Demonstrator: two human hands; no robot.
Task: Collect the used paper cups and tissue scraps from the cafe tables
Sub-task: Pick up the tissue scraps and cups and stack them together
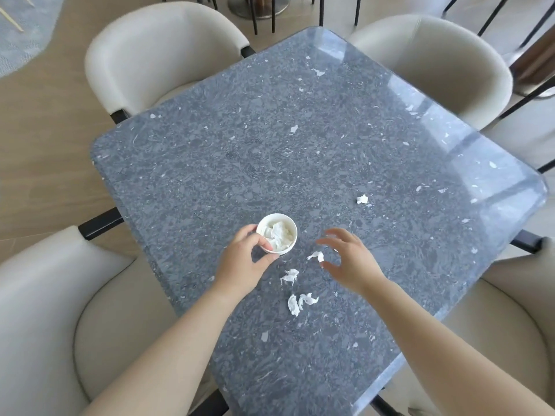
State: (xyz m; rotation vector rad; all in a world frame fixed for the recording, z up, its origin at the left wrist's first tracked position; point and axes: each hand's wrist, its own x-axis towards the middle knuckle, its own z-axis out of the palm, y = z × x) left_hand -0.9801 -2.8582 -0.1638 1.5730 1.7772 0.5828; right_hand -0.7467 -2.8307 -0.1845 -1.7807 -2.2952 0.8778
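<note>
holding a white paper cup stuffed with crumpled tissue.

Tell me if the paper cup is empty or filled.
Partly filled: crumpled white tissue lies inside the upright paper cup, held by the left hand.

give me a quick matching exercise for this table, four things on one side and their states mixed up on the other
Column one:
1 left hand
2 right hand
3 paper cup
4 lone tissue scrap

Column two:
a holds crumpled tissue
b open, fingers spread
c lies apart from both hands
d grips the cup at its rim

Pairs: 1-d, 2-b, 3-a, 4-c
</note>
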